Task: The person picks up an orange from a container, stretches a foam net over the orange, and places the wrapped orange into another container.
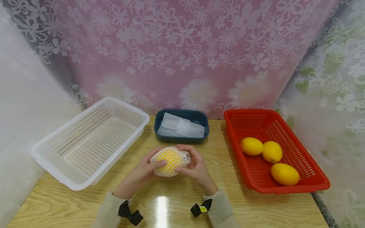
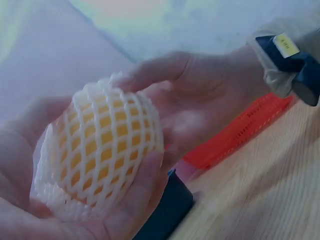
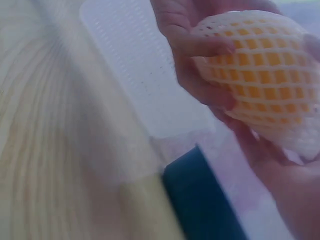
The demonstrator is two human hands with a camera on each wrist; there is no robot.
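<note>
A yellow lemon [image 1: 170,155] wrapped in a white foam net sleeve [image 1: 168,172] is held up in front of the person, above the table's middle. The left hand [image 1: 146,169] grips its left side, thumb over the front. On its right side the right hand [image 1: 196,166] grips it too, near where the net [image 1: 186,157] bunches at the end. In both wrist views the net's mesh [image 2: 107,135] lies stretched over the fruit, with yellow showing through [image 3: 272,75]. Fingers curl round it from behind.
Behind the hands stands a dark blue tray [image 1: 182,139] with flat white foam nets [image 1: 181,126] in it. A white plastic basket [image 1: 77,185] is at the left. At the right, a red basket [image 1: 248,177] holds three bare lemons [image 1: 285,174]. Floral curtains [image 1: 185,63] border the wooden table [image 1: 176,205].
</note>
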